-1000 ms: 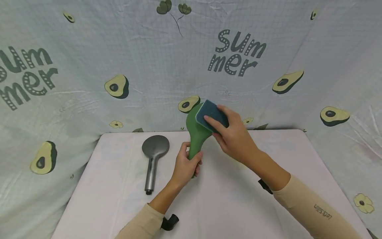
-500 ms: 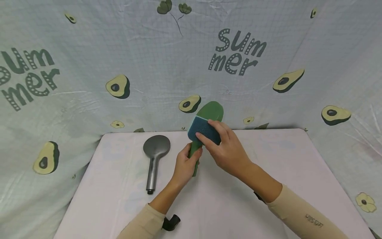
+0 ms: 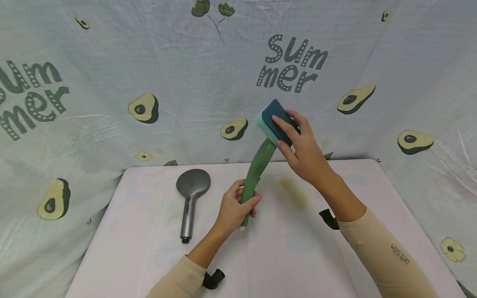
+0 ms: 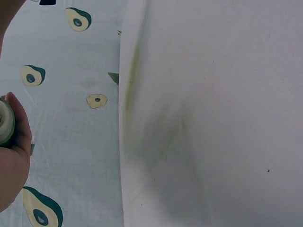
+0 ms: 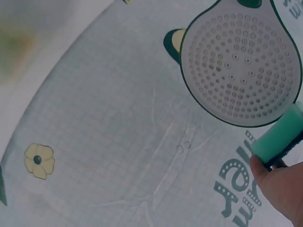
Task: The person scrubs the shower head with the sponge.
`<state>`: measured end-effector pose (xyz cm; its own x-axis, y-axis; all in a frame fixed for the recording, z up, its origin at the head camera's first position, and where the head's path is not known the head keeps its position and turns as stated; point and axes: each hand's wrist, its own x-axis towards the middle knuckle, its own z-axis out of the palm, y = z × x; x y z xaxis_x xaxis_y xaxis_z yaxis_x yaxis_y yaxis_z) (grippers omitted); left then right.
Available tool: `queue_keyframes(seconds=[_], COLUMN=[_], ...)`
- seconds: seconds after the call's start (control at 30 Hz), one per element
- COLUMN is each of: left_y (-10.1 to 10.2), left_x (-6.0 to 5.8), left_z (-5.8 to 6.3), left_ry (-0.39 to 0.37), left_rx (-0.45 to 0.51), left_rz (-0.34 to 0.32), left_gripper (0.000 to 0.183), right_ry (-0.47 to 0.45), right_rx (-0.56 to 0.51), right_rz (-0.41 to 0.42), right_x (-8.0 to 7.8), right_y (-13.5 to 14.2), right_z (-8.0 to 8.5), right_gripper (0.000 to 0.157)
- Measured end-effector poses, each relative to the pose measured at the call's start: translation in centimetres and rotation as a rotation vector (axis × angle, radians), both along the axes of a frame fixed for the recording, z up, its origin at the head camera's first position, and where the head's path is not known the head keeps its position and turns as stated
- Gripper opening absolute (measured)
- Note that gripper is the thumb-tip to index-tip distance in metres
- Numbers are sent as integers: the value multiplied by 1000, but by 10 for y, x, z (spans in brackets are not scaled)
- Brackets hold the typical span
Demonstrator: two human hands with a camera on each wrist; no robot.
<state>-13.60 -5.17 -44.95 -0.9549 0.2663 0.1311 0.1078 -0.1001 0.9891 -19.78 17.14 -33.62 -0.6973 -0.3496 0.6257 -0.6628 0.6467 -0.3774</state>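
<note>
My left hand [image 3: 232, 207] grips a green shower head [image 3: 257, 165] by the handle, tilted up over the table. In the head view its head is seen edge-on, partly behind a sponge [image 3: 271, 115]. That sponge, dark blue on one side and mint green on the other, is pinched in my right hand [image 3: 309, 153]. The right wrist view shows the pale nozzle face of the shower head [image 5: 241, 66], with the sponge's green side [image 5: 279, 135] right at its rim. At the left edge of the left wrist view is the round handle end [image 4: 5, 123].
A grey shower head [image 3: 193, 182] lies left on the pink-white table [image 3: 149, 215]. Behind hangs a pale cloth [image 3: 201, 82] printed with avocados. Black bent pieces show by the left sleeve [image 3: 213, 279] and the right wrist [image 3: 329, 219].
The green shower head has turned from showing its broad back to edge-on. My right hand moved the sponge down over its neck, then up to the top of the head.
</note>
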Motion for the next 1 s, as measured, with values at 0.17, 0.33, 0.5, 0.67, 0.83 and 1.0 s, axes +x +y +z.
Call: queue_keyframes(seconds=[0.17, 0.33, 0.5, 0.67, 0.83, 1.0], left_y=[-3, -4, -1, 0, 2, 3], left_x=[-2, -3, -4, -2, 0, 2], left_z=[0, 0, 0, 1, 5, 8], left_ry=[-5, -24, -54, -54, -49, -64], left_rx=[-22, -18, 18, 50, -7, -32], left_rz=[-67, -121, -213, -278, -261, -234], left_gripper=[41, 41, 45, 43, 38, 35], right_ry=[20, 137, 193, 237, 275, 259], right_rx=[34, 120, 204, 314, 349, 247], right_rz=[1, 40, 144, 226, 207, 157], right_x=[0, 10, 24, 34, 31, 15], right_y=[-2, -13, -26, -33, -27, -13], right_z=[1, -10, -24, -31, -26, -11], right_gripper=[55, 57, 59, 60, 63, 61])
